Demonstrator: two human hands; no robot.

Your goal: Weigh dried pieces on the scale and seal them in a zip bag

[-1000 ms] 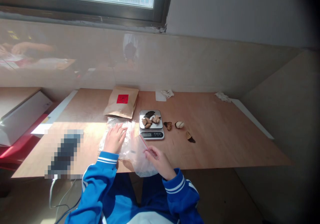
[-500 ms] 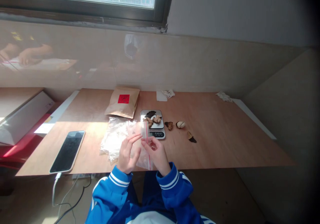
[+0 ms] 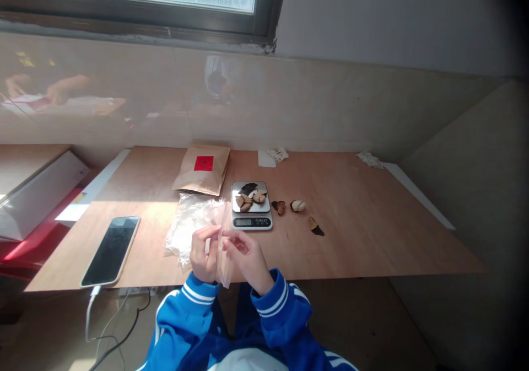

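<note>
A clear zip-lock bag (image 3: pixel 224 258) hangs upright between my hands above the table's front edge, turned nearly edge-on. My left hand (image 3: pixel 204 253) is closed on its left side, fingers curled. My right hand (image 3: pixel 248 256) pinches the bag from the right with thumb and index finger. Just beyond stands a small digital kitchen scale (image 3: pixel 253 223) with several dried brown and black pieces (image 3: pixel 248 197) on its plate. To its right lie three more pieces: a dark curled one (image 3: pixel 279 208), a pale rounded one (image 3: pixel 298 205) and a black-tipped one (image 3: pixel 316 226).
A stack of clear plastic bags (image 3: pixel 188 230) lies left of my hands, with a brown paper pouch (image 3: pixel 202 170) behind it. A phone (image 3: pixel 111 251) on a charging cable lies at the left. Crumpled tissues (image 3: pixel 278 155) sit near the wall.
The bag has moved left and turned edge-on, uncovering the scale's display. My right hand has shifted left, and my left hand's fingers have curled onto the bag.
</note>
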